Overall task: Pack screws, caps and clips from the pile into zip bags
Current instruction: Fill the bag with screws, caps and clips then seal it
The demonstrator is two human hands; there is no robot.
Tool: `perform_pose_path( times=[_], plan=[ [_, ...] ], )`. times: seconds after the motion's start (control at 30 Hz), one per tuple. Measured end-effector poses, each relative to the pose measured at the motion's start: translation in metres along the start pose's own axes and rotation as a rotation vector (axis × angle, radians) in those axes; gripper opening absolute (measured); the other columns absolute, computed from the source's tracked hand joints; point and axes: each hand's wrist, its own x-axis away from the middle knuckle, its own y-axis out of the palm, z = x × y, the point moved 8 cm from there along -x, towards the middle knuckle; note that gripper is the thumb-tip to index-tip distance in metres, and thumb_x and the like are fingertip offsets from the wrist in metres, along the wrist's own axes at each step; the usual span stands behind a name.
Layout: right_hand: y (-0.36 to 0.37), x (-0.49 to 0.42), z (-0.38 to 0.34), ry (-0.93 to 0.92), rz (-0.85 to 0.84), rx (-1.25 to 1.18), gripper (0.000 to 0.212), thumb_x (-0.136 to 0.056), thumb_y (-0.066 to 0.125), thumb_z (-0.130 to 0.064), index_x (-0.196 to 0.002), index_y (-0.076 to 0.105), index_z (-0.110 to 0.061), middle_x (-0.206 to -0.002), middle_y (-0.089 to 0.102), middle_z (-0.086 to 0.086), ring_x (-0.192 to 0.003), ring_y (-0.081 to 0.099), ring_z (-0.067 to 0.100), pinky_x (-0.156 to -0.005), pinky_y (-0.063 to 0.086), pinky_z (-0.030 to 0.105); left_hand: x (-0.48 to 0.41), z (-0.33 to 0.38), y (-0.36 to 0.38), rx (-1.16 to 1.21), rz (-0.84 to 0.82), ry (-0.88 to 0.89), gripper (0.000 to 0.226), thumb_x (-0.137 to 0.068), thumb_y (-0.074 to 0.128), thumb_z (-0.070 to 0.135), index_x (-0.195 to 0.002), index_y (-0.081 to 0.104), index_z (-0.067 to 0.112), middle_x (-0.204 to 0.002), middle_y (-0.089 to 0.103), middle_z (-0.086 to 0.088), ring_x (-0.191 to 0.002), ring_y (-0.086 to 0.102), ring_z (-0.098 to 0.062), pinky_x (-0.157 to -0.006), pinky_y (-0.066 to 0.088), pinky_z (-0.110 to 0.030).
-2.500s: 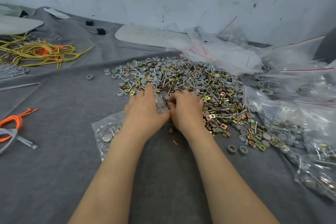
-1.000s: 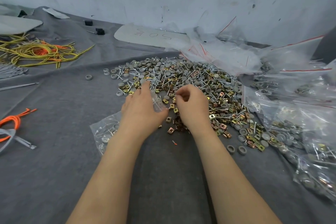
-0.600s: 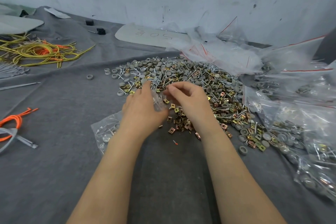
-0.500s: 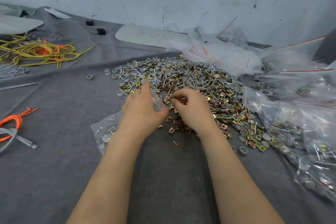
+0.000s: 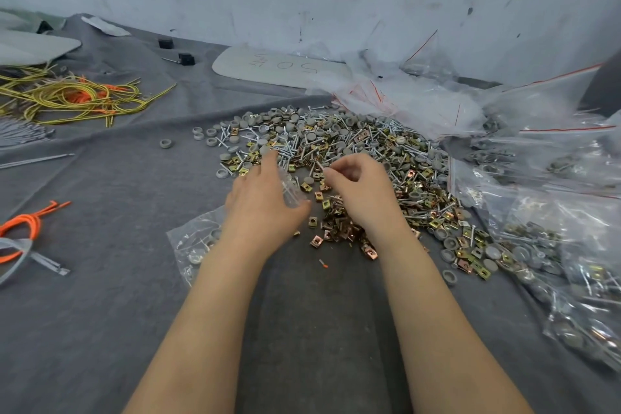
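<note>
A wide pile of screws, grey caps and brass clips (image 5: 353, 151) covers the grey cloth (image 5: 100, 296) ahead of me. My left hand (image 5: 265, 208) holds the mouth of a clear zip bag (image 5: 198, 242) that lies under it with a few parts inside. Its index finger points toward the pile. My right hand (image 5: 361, 193) hovers over a patch of brass clips with fingertips pinched together beside the bag's mouth. What it pinches is too small to see clearly.
Filled and empty zip bags (image 5: 544, 228) heap up along the right side. Yellow and orange wires (image 5: 74, 97) lie far left. An orange cord (image 5: 23, 228) lies near left. A grey panel marked "50" (image 5: 282, 67) rests by the wall.
My right hand lifted from the clips, rose to the bag's mouth, dipped back and now is raised again with fingers pinched. The left hand and bag stayed put.
</note>
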Motion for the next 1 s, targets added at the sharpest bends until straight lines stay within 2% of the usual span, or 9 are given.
perform_pose_path(
  times=[0.07,0.2,0.27,0.33,0.4,0.47,0.63,0.8,1.0],
  plan=[
    [0.013,0.004,-0.008,-0.043,-0.132,-0.022,0.012,-0.086,0.067,-0.015,-0.079,0.061,-0.023,-0.082,0.069,0.000,-0.075,0.063,0.011,-0.070,0.048,0.024,0.000,0.001,0.002,-0.007,-0.011,-0.001,0.093,-0.078,0.071,0.038,-0.151,0.017,0.017,-0.147,0.041,-0.010,-0.136,0.034,-0.032,-0.110,0.032,-0.046],
    [0.043,0.015,-0.021,-0.127,-0.391,-0.061,0.022,-0.094,0.059,-0.023,-0.074,0.067,-0.026,-0.072,0.069,-0.006,-0.066,0.059,0.003,-0.059,0.043,0.016,-0.001,0.001,0.002,0.017,-0.010,-0.008,0.089,-0.078,0.069,0.033,-0.150,0.019,0.017,-0.139,0.049,-0.013,-0.132,0.039,-0.034,-0.107,0.036,-0.048],
    [0.034,0.010,-0.018,-0.106,-0.285,-0.107,0.027,-0.098,0.051,-0.025,-0.077,0.068,-0.027,-0.079,0.071,-0.010,-0.072,0.062,0.000,-0.066,0.046,0.018,-0.001,0.000,0.001,0.019,0.004,-0.007,0.087,-0.078,0.069,0.036,-0.149,0.022,0.017,-0.137,0.050,-0.012,-0.130,0.041,-0.034,-0.106,0.036,-0.047],
    [0.015,0.001,-0.009,-0.051,-0.060,-0.117,0.024,-0.099,0.048,-0.021,-0.085,0.066,-0.027,-0.087,0.072,-0.009,-0.083,0.066,0.005,-0.076,0.051,0.025,0.000,0.001,-0.001,0.005,0.015,-0.002,0.088,-0.078,0.070,0.038,-0.149,0.022,0.017,-0.140,0.048,-0.011,-0.131,0.040,-0.034,-0.107,0.035,-0.046],
    [0.005,-0.003,-0.005,-0.059,0.087,0.081,0.019,-0.097,0.050,-0.019,-0.093,0.067,-0.023,-0.091,0.070,-0.006,-0.086,0.063,0.009,-0.081,0.051,0.030,0.000,0.000,-0.002,-0.008,0.022,-0.003,0.088,-0.079,0.070,0.039,-0.149,0.022,0.016,-0.144,0.045,-0.011,-0.132,0.038,-0.034,-0.108,0.034,-0.045],
    [0.018,-0.008,-0.006,-0.089,0.048,0.397,0.020,-0.096,0.051,-0.021,-0.103,0.070,-0.022,-0.103,0.068,-0.003,-0.091,0.059,0.012,-0.080,0.045,0.027,-0.001,-0.001,-0.003,-0.008,0.024,-0.011,0.088,-0.079,0.070,0.038,-0.149,0.021,0.016,-0.145,0.043,-0.011,-0.134,0.037,-0.034,-0.108,0.033,-0.045],
    [0.055,-0.024,-0.001,-0.013,-0.182,0.868,0.032,-0.097,0.051,-0.030,-0.128,0.058,-0.033,-0.137,0.042,0.010,-0.129,0.034,0.033,-0.106,0.030,0.046,0.000,-0.004,-0.004,0.022,0.041,-0.031,0.086,-0.081,0.066,0.035,-0.151,0.020,0.017,-0.145,0.044,-0.011,-0.134,0.036,-0.034,-0.109,0.033,-0.045],
    [0.060,-0.029,0.000,0.017,-0.209,0.868,0.030,-0.094,0.056,-0.024,-0.123,0.060,-0.028,-0.136,0.042,0.011,-0.131,0.032,0.035,-0.105,0.031,0.047,-0.001,-0.006,-0.006,0.026,0.043,-0.040,0.087,-0.080,0.066,0.036,-0.151,0.019,0.016,-0.146,0.042,-0.011,-0.135,0.035,-0.034,-0.110,0.031,-0.045],
    [0.057,-0.025,0.001,-0.022,-0.207,0.852,0.027,-0.089,0.060,-0.016,-0.116,0.063,-0.016,-0.121,0.059,0.010,-0.113,0.055,0.031,-0.091,0.046,0.037,0.000,-0.006,-0.006,0.026,0.039,-0.042,0.090,-0.080,0.067,0.038,-0.152,0.018,0.016,-0.147,0.041,-0.011,-0.136,0.034,-0.034,-0.110,0.031,-0.045]
  ],
)
